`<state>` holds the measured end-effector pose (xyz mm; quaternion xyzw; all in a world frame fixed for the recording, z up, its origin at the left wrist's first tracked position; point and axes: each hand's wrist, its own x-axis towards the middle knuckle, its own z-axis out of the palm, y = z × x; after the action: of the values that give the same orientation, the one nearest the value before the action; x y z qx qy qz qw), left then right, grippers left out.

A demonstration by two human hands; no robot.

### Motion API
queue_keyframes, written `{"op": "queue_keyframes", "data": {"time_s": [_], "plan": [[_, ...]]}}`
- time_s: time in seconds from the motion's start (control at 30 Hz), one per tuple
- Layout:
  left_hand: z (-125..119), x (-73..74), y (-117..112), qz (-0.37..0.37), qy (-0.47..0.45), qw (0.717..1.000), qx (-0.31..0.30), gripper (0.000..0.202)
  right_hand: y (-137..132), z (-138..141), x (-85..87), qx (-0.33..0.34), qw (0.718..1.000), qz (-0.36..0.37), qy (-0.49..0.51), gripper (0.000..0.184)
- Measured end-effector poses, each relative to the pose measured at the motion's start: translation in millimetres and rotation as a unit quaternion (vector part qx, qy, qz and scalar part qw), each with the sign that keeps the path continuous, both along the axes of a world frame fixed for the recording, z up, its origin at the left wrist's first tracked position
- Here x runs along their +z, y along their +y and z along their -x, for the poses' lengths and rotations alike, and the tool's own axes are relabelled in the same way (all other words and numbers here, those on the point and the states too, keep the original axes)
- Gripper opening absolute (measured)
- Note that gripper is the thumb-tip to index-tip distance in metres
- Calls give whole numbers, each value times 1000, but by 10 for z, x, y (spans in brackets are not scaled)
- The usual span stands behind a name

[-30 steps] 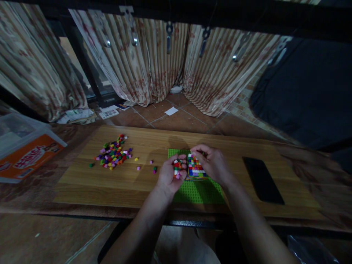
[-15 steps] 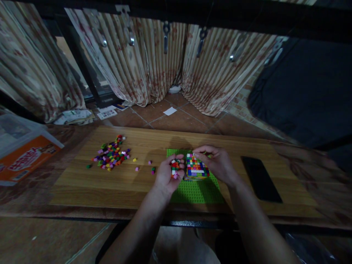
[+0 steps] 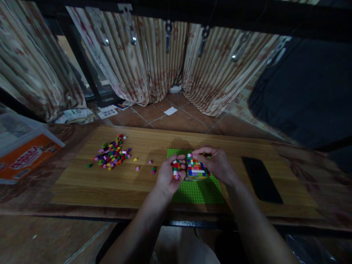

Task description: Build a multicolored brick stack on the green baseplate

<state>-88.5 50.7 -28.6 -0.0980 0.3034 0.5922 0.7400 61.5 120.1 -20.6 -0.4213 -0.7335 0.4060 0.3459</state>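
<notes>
A green studded baseplate (image 3: 198, 190) lies on the wooden board (image 3: 110, 183) in front of me. On it stands a low block of small coloured bricks (image 3: 196, 169), several layers thick. My left hand (image 3: 170, 174) is cupped at the block's left side and holds a handful of small coloured bricks (image 3: 176, 168). My right hand (image 3: 216, 164) rests over the block's far right edge, its fingers pinched together at the block's top corner; what they pinch is too small to make out.
A heap of loose coloured bricks (image 3: 112, 154) lies on the board's left part, with a few strays (image 3: 152, 169) nearer the baseplate. A black phone (image 3: 261, 179) lies flat on the right. An orange and clear box (image 3: 22, 152) stands at far left. Curtains hang behind.
My right hand has shifted a little over the block's far edge, drawing back and then returning to the corner. The left hand has stayed cupped with its bricks.
</notes>
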Motion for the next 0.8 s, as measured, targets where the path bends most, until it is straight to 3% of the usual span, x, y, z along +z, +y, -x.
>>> {"op": "queue_keyframes", "data": {"time_s": [0.23,0.37,0.47,0.6,0.7,0.8], "plan": [[-16,-15,2,2,0,1000,1,24,-12,21,-27,4,1000,11,15,15],[90,-1,-11,-4,2,1000,6,22,11,-13,-61,-13,997,41,58,23],[294,38,-39,-17,0,999,34,22,4,-54,62,-48,994,12,97,25],[686,115,-124,-39,5,995,91,26,-173,40,374,-117,982,-89,121,6],[976,173,-221,-51,19,990,134,29,-425,283,465,-29,990,-117,79,7],[1188,213,-314,-60,27,982,176,32,-670,596,326,99,984,-135,-67,14]]}}
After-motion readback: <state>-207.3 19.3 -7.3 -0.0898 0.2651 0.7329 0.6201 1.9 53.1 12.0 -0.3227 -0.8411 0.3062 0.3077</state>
